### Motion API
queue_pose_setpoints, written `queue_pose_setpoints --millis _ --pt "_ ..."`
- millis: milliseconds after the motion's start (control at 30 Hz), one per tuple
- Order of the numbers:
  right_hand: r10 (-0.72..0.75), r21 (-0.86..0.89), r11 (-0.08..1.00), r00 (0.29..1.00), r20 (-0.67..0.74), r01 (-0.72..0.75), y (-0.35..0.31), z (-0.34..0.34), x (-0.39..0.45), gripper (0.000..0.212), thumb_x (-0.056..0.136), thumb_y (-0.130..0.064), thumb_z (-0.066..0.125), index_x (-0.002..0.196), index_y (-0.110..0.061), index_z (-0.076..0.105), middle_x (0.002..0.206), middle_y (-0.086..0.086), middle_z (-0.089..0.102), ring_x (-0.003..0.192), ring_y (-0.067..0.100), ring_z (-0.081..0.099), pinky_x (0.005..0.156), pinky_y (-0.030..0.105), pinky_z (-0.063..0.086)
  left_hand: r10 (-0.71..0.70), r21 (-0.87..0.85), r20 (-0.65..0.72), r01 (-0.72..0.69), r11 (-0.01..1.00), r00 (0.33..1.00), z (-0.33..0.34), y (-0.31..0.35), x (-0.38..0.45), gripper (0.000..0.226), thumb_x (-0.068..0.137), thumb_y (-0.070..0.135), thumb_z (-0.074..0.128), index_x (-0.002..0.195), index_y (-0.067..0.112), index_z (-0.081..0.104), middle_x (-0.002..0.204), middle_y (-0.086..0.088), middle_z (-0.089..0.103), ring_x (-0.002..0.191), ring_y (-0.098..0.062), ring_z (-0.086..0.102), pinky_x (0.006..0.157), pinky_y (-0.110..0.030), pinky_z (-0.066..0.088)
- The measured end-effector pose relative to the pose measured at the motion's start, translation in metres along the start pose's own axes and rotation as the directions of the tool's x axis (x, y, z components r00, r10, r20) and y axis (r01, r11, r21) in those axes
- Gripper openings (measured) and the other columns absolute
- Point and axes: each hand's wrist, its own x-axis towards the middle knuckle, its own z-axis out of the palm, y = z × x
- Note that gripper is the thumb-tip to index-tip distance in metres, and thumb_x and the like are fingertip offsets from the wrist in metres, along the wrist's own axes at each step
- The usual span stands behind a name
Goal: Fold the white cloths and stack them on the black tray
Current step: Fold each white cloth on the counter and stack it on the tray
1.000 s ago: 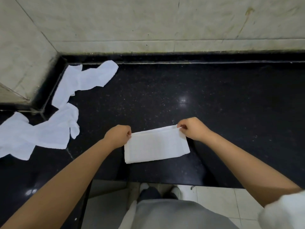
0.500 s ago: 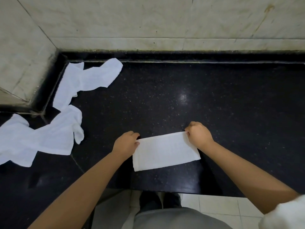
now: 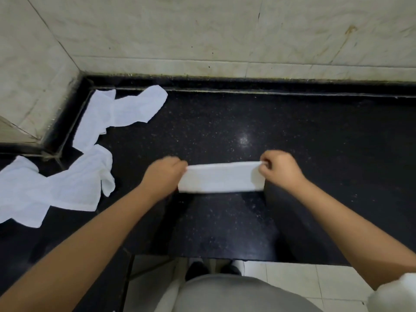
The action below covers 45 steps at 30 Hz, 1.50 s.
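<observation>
Two loose white cloths lie crumpled at the left of the counter (image 3: 292,136): one (image 3: 121,113) near the back corner beside the wall, the other (image 3: 51,190) nearer the front edge and running out of view at the left. Their ends meet or overlap near the corner step. Nothing lies between them and the folded cloth (image 3: 221,180), which sits as a narrow strip at the middle of the counter, well apart from both.

The left hand (image 3: 163,174) pinches the strip's left end with curled fingers; the right hand (image 3: 279,168) pinches its upper right corner. Both hands are a little blurred.

The counter is polished black stone with pale flecks and a glare spot just behind the strip. A raised black lip runs along the back and turns forward at the left corner. The walls are beige marble-look tile. Below the front edge are pale floor tiles, dark shoes and grey trousers.
</observation>
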Motion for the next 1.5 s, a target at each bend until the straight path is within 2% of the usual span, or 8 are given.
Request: queue_pose_setpoints --millis 200,400,633,733,1067,1200,1333,1500 --pt "-0.085 0.084 0.99 0.951 -0.299 0.114 -0.012 -0.003 -0.024 0.025 0.067 -0.015 0.043 0.07 -0.001 0.065 0.068 0.016 0.066 0.069 0.034 0.059 0.065 0.03 0.045 0.041 -0.043 -0.167 -0.049 0.998 0.985 -0.01 -0.003 -0.005 0.027 0.083 0.017 0.052 0.075 0.004 0.074 0.069 -0.013 0.069 0.055 -0.028 0.062 0.049 -0.029 0.052" --pt "0.149 -0.085 0.986 0.987 0.053 -0.144 0.014 0.082 -0.092 0.009 0.074 0.001 0.058 0.077 -0.001 0.067 0.096 0.016 0.064 0.093 0.04 0.057 0.076 0.042 0.042 0.106 -0.089 0.216 -0.089 0.992 0.971 0.062 0.023 -0.057 0.036 0.078 0.028 0.045 0.056 0.012 0.069 0.059 -0.003 0.065 0.05 -0.023 0.06 0.046 -0.024 0.049" --pt "0.414 -0.001 0.91 0.909 -0.047 -0.414 0.002 0.077 -0.09 0.027 0.091 -0.021 0.05 0.109 -0.004 0.061 0.118 0.013 0.058 0.112 0.032 0.047 0.09 0.041 0.036 -0.065 -0.121 0.155 0.084 0.989 0.986 0.05 0.037 -0.029 0.035 0.089 0.025 0.042 0.091 0.003 0.07 0.097 -0.013 0.068 0.089 -0.032 0.065 0.072 -0.036 0.055" --pt "0.556 -0.082 0.829 0.831 0.013 -0.554 -0.004 0.076 -0.079 0.036 0.092 -0.031 0.048 0.116 -0.005 0.055 0.122 0.015 0.054 0.113 0.032 0.046 0.092 0.041 0.037 -0.259 -0.026 0.379 0.29 0.957 0.888 0.057 0.046 -0.014 0.051 0.099 0.031 0.034 0.143 0.005 0.028 0.154 -0.011 0.021 0.144 -0.025 0.016 0.115 -0.036 0.022" --pt "0.642 -0.161 0.761 0.765 0.046 -0.629 -0.022 0.087 -0.065 0.023 0.09 -0.016 0.045 0.108 -0.004 0.055 0.118 0.013 0.056 0.11 0.029 0.05 0.091 0.037 0.039 -0.333 0.001 0.472 0.377 0.926 0.816 0.085 0.05 -0.023 0.067 0.098 0.044 0.022 0.147 0.009 -0.006 0.157 -0.007 -0.012 0.145 -0.021 -0.012 0.118 -0.036 -0.006" --pt "0.568 -0.171 0.808 0.823 -0.032 -0.564 -0.027 0.09 -0.068 0.02 0.094 -0.017 0.041 0.105 -0.006 0.054 0.111 0.01 0.06 0.105 0.026 0.053 0.086 0.035 0.039 -0.34 -0.008 0.464 0.388 0.922 0.818 0.086 0.05 -0.024 0.067 0.098 0.044 0.023 0.148 0.009 -0.005 0.157 -0.007 -0.011 0.145 -0.021 -0.011 0.118 -0.036 -0.006" --pt "0.518 0.204 0.847 0.847 -0.118 -0.49 -0.042 0.074 -0.064 0.012 0.09 -0.011 0.048 0.094 -0.001 0.054 0.09 0.011 0.059 0.086 0.024 0.052 0.069 0.032 0.038 -0.337 -0.03 0.47 0.396 0.918 0.816 0.083 0.048 -0.022 0.066 0.098 0.044 0.021 0.148 0.01 -0.006 0.157 -0.006 -0.012 0.145 -0.02 -0.013 0.118 -0.038 -0.006" --pt "0.22 0.398 0.915 0.901 -0.373 -0.058 -0.095 0.072 -0.051 0.008 0.084 -0.007 0.053 0.085 0.0 0.057 0.077 -0.001 0.05 0.068 0.008 0.045 0.063 0.02 0.038 -0.433 -0.146 0.379 0.515 0.845 0.818 0.075 0.034 -0.042 0.061 0.099 0.039 0.023 0.148 0.009 0.003 0.158 -0.004 -0.002 0.146 -0.017 -0.007 0.118 -0.039 -0.002"
